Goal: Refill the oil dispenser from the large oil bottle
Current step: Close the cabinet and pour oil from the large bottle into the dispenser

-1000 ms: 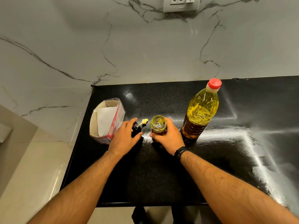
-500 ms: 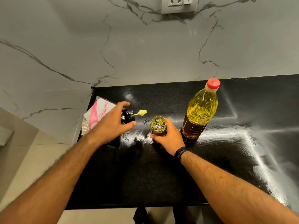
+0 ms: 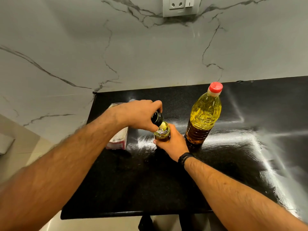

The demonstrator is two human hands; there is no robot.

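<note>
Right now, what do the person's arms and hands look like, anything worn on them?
Both forearms are bare, with no sleeves in view and visible hair. The left hand wears nothing that shows: no ring, watch or glove. The right hand is also ungloved, with a black band around its wrist; whether it is a watch or a bracelet cannot be told from here.

Single head-worn wide view, angled forward and down; close over black counter [image 3: 166, 180], facing marble wall [image 3: 150, 55]

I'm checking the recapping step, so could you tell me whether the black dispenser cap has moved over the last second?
Yes. The left hand has carried the black cap rightwards, from the tissue box to the dispenser jar.
</note>
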